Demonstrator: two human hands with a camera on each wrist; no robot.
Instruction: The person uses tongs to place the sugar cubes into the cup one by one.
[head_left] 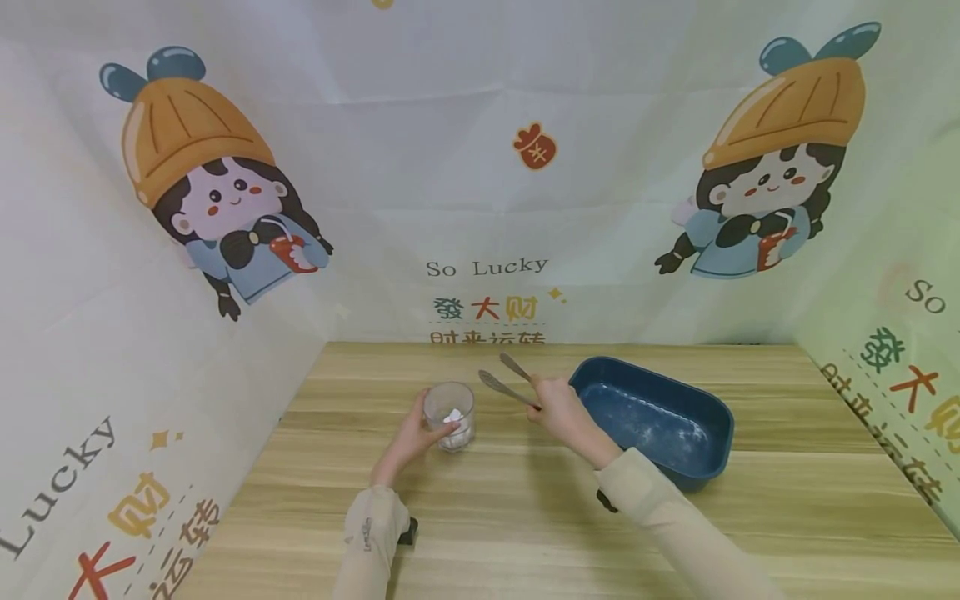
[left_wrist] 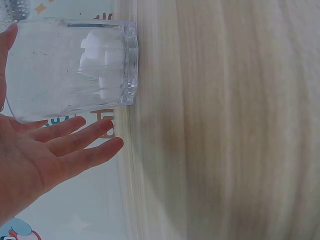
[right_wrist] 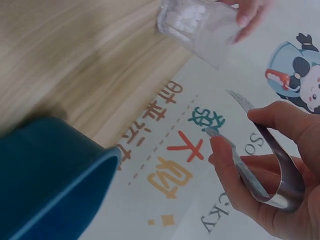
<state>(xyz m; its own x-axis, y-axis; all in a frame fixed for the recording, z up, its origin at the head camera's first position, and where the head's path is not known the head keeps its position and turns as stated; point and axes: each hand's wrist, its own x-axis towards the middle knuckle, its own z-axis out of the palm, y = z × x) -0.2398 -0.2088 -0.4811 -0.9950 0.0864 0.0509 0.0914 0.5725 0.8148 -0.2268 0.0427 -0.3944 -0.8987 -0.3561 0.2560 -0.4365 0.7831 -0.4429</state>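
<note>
A clear drinking glass [head_left: 449, 408] with several white cube-like pieces [left_wrist: 104, 62] at its bottom stands upright near the middle of the table. My left hand [head_left: 411, 442] holds it from the left, thumb on the near side and fingers along the other. In my right hand [head_left: 561, 414] is a pair of metal tongs [right_wrist: 286, 172], gripped with the thumb and fingers on its two arms. The tong tips are apart with nothing between them, and they point toward the far left, to the right of the glass and above the table.
A deep blue rectangular basin [head_left: 660, 417] sits at the right, just beyond my right hand and forearm; white specks or glare show on its floor. The wooden table [head_left: 495, 533] ends at a printed cloth backdrop [head_left: 615, 308] behind and at both sides.
</note>
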